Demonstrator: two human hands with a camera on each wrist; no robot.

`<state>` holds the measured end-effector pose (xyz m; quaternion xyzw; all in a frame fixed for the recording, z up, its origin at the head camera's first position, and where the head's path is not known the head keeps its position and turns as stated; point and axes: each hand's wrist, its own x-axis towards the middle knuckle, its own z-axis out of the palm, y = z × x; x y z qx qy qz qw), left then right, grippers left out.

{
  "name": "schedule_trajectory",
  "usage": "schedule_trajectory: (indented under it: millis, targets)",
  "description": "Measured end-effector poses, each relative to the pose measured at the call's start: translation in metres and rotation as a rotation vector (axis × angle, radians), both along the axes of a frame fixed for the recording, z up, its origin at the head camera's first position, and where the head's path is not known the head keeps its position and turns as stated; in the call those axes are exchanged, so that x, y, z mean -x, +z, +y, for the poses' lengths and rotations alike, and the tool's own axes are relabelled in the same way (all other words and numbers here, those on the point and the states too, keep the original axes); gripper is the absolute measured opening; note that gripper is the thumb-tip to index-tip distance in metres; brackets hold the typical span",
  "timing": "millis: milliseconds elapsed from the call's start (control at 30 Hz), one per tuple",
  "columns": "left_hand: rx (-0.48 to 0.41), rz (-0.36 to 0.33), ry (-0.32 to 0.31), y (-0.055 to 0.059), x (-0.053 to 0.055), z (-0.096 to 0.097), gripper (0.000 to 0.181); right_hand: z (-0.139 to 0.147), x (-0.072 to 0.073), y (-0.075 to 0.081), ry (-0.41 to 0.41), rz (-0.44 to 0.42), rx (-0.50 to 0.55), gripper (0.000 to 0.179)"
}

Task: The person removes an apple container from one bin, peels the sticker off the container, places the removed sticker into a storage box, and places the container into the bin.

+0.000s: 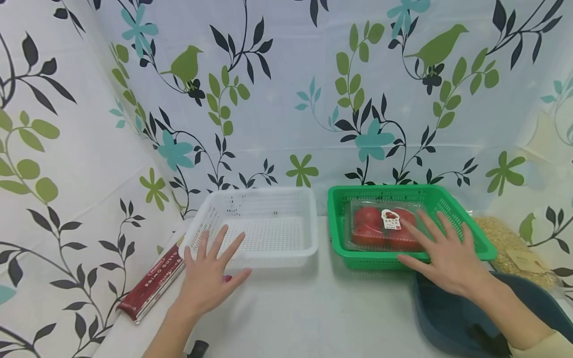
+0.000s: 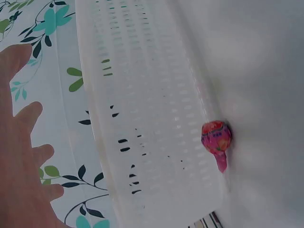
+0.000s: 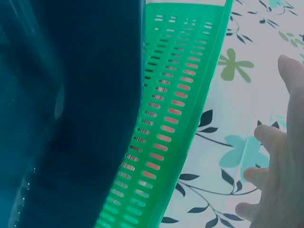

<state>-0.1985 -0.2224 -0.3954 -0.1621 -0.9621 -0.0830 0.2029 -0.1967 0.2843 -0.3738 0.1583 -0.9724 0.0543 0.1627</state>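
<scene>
My left hand [image 1: 208,281], fingers spread and holding nothing, hovers in front of the white plastic basket [image 1: 310,251]. A lollipop [image 2: 216,137] in a red and pink wrapper lies against the basket's near side in the left wrist view; in the head view my hand mostly hides it. My right hand [image 1: 449,256] is spread over the near right part of the green basket [image 1: 337,253]. That basket holds a clear plastic box of red tomatoes [image 1: 369,223] with a white label. No object is in the right hand; whether it touches the box I cannot tell.
A dark red pasta packet [image 1: 154,281] lies left of the white basket. At the right, a dark blue basin [image 1: 434,313] stands beneath my right forearm, with a bag of yellowish grains [image 1: 506,243] behind it. Patterned cloth [image 1: 286,124] hangs behind the white table [image 1: 322,308].
</scene>
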Motion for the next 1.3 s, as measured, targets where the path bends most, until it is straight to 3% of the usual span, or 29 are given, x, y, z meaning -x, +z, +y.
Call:
schedule_trajectory:
  millis: [233, 733, 1033, 1300]
  targets:
    - [-0.115, -0.031, -0.039, -0.001, 0.009, 0.026, 0.078, 0.006, 0.01, -0.001, -0.038, -0.059, 0.044, 0.088]
    - [-0.269, -0.054, -0.124, -0.01, 0.026, 0.08, 0.076, 0.024, 0.033, -0.007, -0.111, -0.087, 0.134, 0.085]
    - [-0.378, 0.003, -0.182, -0.017, 0.031, 0.11, 0.075, 0.035, 0.054, -0.005, -0.162, -0.115, 0.175, 0.089]
    - [-0.511, 0.029, -0.274, -0.021, 0.034, 0.139, 0.073, 0.044, 0.072, 0.011, -0.157, -0.221, 0.237, 0.095]
